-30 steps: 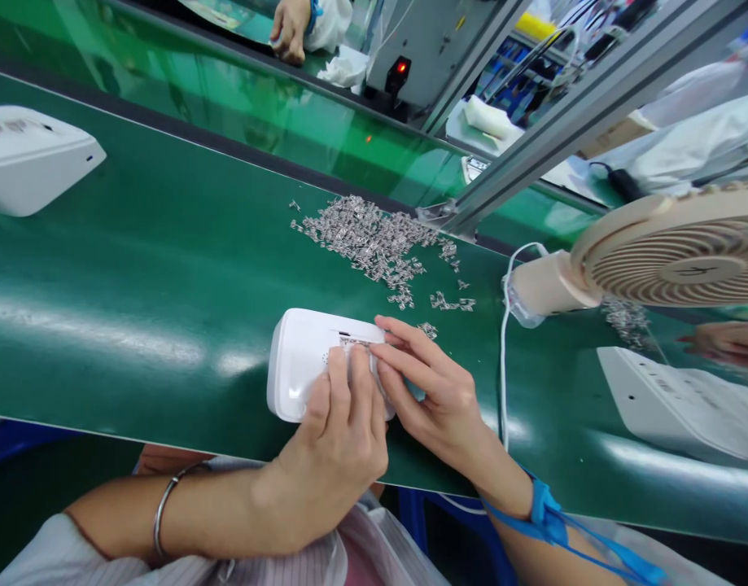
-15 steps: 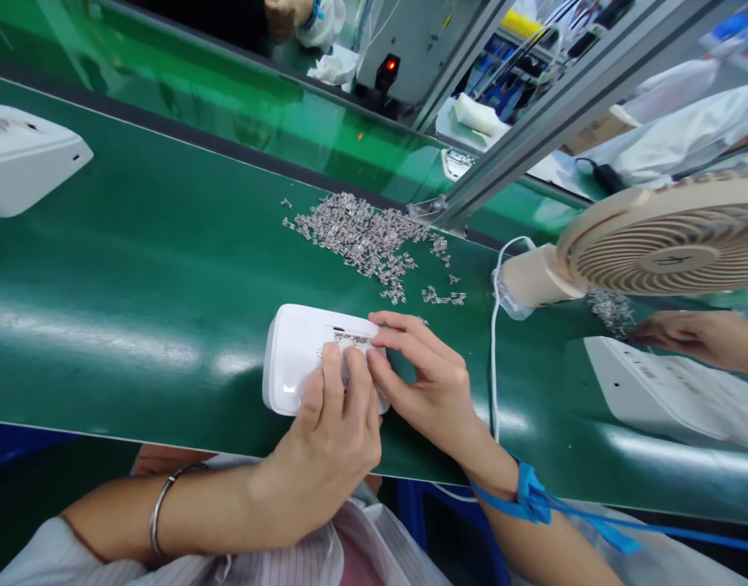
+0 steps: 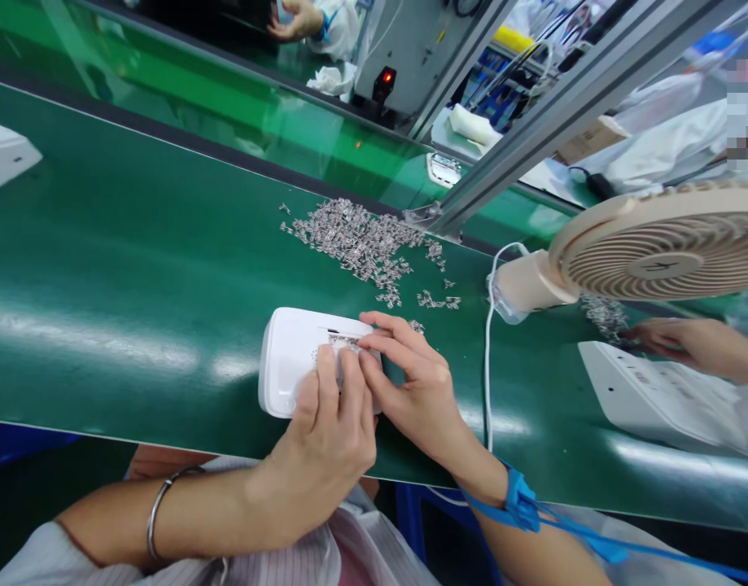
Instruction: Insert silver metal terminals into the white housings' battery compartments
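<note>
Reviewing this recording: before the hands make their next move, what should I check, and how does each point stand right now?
1. Both hands on the work: the left hand and right hand rest their fingers on the white casing. Ok.
2. Casing flat on the green belt: ok.
3. Small part seated at the casing's slot: the fingers cover it. Cannot tell.
4. Supply nearby: the pile of metal clips lies just beyond the casing. Ok.
5. Fan cable out of the way: it runs beside the right hand without touching it. Ok.
6. Blue wrist strap on the right wrist: ok.
</note>
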A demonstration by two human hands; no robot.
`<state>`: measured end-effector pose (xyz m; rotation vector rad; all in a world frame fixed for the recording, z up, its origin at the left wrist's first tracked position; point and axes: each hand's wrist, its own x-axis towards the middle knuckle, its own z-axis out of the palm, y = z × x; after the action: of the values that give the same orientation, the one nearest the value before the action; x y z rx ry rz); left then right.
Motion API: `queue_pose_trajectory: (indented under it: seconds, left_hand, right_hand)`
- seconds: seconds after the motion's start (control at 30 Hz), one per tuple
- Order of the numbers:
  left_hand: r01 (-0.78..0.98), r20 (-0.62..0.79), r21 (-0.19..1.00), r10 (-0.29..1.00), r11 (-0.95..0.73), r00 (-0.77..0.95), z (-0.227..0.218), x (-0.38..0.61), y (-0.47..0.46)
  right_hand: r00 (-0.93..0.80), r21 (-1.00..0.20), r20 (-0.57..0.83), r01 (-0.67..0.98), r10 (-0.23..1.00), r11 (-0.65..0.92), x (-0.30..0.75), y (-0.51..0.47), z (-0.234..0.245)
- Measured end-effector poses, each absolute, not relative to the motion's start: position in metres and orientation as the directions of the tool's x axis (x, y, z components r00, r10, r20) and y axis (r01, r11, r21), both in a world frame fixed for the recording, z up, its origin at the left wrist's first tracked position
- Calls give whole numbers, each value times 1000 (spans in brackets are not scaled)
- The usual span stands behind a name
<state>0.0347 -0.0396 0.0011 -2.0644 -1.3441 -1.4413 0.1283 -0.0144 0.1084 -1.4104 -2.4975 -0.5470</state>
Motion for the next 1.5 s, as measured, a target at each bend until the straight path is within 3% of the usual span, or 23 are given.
queue_pose_trajectory:
  seconds: [0.2, 0.5, 0.77, 0.9, 1.03, 1.1, 1.3, 1.5]
  left_hand:
    - [824, 846, 261, 530, -503, 55, 3, 34, -40]
    - [845, 854, 271, 519, -461, 9, 6, 35, -39]
    - [840, 852, 284, 524, -462, 1, 3, 37, -39]
    - [842, 844, 264, 535, -471, 35, 2, 36, -39]
    - [846, 833, 267, 551, -462, 37, 3, 36, -40]
    - [845, 830, 272, 557, -460, 36, 3, 36, -40]
    - [843, 830, 269, 556, -466, 43, 4, 35, -41]
    - [839, 836, 275, 547, -470, 32, 3, 36, -41]
  right_hand:
    - [-463, 169, 310, 886, 831, 431, 122, -5, 111]
    - [-559, 288, 232, 821, 796, 492, 120, -1, 109]
    - [-592, 349, 278, 796, 757, 495, 122, -1, 107]
    - [-531, 239, 360, 848, 768, 474, 125, -1, 106]
    - [-402, -58, 400, 886, 824, 461, 130, -5, 109]
    - [-371, -146, 400, 877, 838, 458, 133, -8, 110]
    - [-515, 37, 393, 836, 762, 547, 132, -13, 109]
    - [-529, 93, 379, 838, 759, 537, 131, -15, 108]
